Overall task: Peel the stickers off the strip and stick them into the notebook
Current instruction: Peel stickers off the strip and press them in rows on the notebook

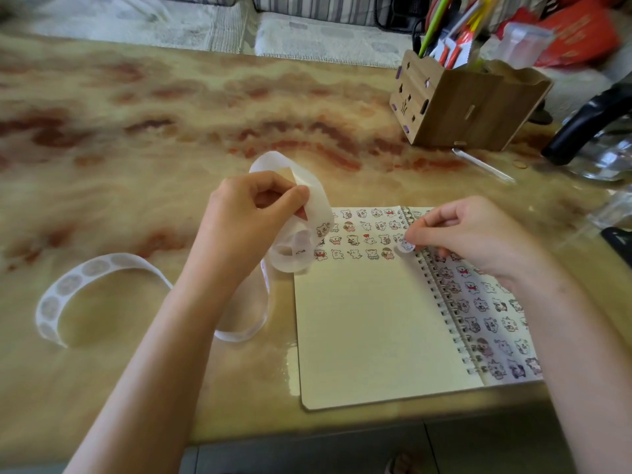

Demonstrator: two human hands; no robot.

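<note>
We sit at a glossy amber-marbled table point(136, 114), with a wooden pen holder point(458, 107) far right. The open notebook point(369, 330) lies at the near edge (open tabletop stretches left). Our left hand point(249, 217) pinches the curling strip point(318, 196) just beside the notebook. Our right hand point(478, 234) pinches a sticker point(406, 246) by its spiral.

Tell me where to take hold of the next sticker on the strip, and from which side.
Pinch the edge of the sticker where the strip curves below the left hand; the bend likely lifts that edge. Come from the right, over the notebook, since its printed face points that way.
</note>
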